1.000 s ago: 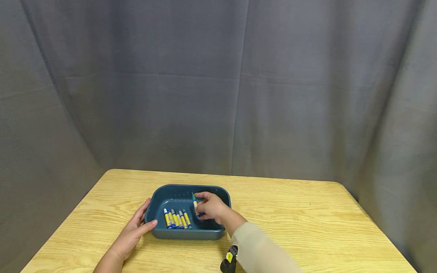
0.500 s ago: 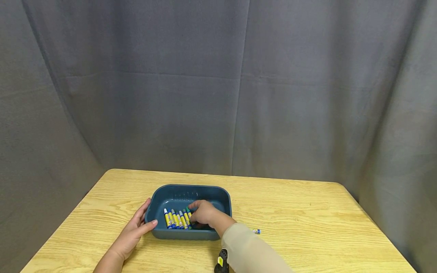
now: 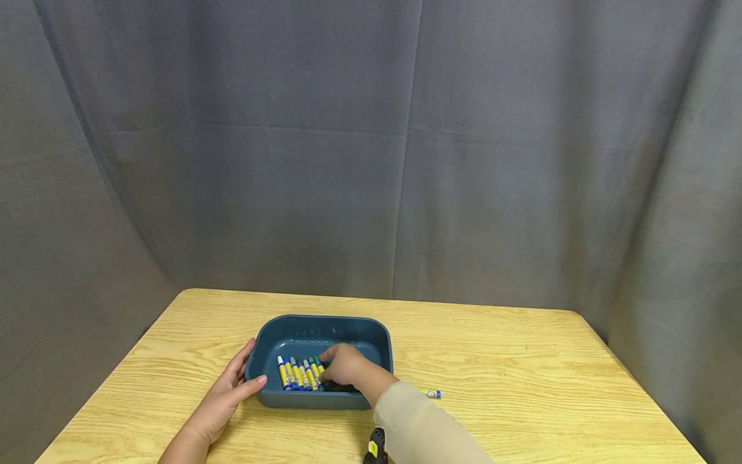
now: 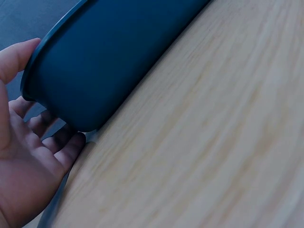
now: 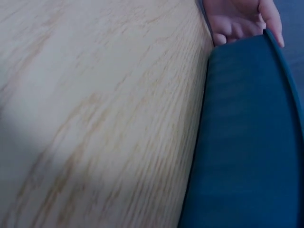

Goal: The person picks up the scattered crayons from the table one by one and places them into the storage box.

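Observation:
A dark blue plastic bin (image 3: 379, 341) stands on the wooden table (image 3: 522, 361). Several yellow-and-blue markers (image 3: 295, 374) lie side by side on its floor. My right hand (image 3: 343, 367) reaches down into the bin, its fingers curled on a green-capped marker (image 3: 317, 365) at the right end of the row. My left hand (image 3: 228, 390) grips the bin's left end, thumb on the rim. In the left wrist view the bin's outer wall (image 4: 118, 61) sits between thumb and fingers of the left hand (image 4: 28, 156). The right wrist view shows only the bin wall (image 5: 247, 142) and the left hand (image 5: 242, 19) beyond it.
One more marker (image 3: 431, 394) lies loose on the table just right of the bin, behind my right sleeve (image 3: 423, 428). A grey cloth backdrop (image 3: 371, 161) hangs behind the table. The table's far edge and right corner are in view.
My right hand has carried the green-capped marker from above the bin down onto the right end of the row. The left hand and the bin have not moved.

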Demonstrator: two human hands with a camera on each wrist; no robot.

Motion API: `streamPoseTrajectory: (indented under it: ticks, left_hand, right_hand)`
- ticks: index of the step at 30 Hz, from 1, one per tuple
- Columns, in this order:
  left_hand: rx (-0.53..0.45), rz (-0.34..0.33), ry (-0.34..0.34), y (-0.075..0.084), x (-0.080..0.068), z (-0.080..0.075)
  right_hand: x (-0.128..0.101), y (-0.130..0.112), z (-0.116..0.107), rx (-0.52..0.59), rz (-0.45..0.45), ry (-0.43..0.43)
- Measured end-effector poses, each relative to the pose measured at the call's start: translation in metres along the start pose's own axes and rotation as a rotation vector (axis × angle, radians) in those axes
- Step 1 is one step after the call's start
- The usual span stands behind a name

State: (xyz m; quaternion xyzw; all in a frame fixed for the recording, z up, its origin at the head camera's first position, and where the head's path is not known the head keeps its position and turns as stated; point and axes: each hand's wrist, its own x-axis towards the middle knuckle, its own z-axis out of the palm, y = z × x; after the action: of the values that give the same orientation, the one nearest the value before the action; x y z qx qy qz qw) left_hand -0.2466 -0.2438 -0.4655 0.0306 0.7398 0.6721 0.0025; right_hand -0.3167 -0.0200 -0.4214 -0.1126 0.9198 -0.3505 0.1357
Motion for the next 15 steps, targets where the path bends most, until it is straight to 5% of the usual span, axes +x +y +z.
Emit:
streamPoseTrajectory:
  ticks: [6, 15]
  left_hand:
    - [-0.004, -0.003, 0.001, 0.000, 0.000, 0.000]
    - [-0.008, -0.001, -0.004, -0.002, 0.001, -0.003]
  right_hand:
    - [-0.007, 0.000, -0.011, -0.051, -0.086, 0.022]
    - [-0.015, 0.011, -0.037, 0.115, -0.216, -0.038]
